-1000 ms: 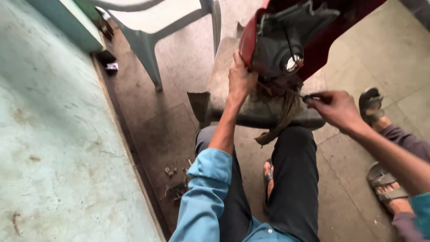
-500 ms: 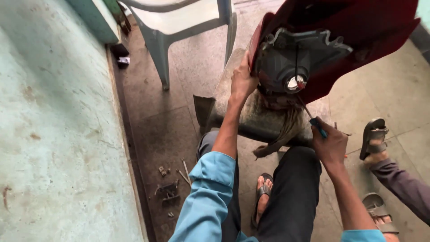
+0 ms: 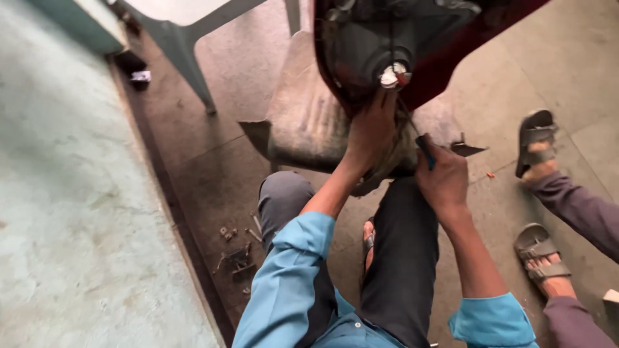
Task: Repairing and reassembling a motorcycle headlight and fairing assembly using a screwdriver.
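Head view, looking down at a person seated on a tiled floor, legs in dark trousers, sleeves light blue.

A dark red vehicle body panel (image 3: 451, 58) w/ a black headlamp housing (image 3: 367, 45) set in its back fills the top centre. It leans over a worn grey cushion (image 3: 309, 122) that seems to serve as a soft rest, prob. so the painted face isn't scraped. The housing's open rear faces the person; a white bulb socket (image 3: 391, 75) shows at its lower edge.

Left hand (image 3: 371, 132) reaches up under the housing, fingers curled closed against its lower rim, apparently steadying the panel so it doesn't shift. How firmly it grips can't be told.

Right hand (image 3: 443, 180) is fisted shut round the dark blue handle of a screwdriver (image 3: 419, 143). Its long axis runs diagonally: handle low and right, thin shaft pointing up and left toward the socket area. The tip is hidden against the dark housing, so contact can't be confirmed. The tool sits just right of the left hand, below the panel.

On the floor left of the person's knee lie loose small screws and bits (image 3: 235, 254), near a pale green wall (image 3: 64, 212). A grey plastic chair (image 3: 193, 38) stands behind. At right, another person's sandalled feet (image 3: 538, 200) and purple-grey trouser legs, well apart from the work.
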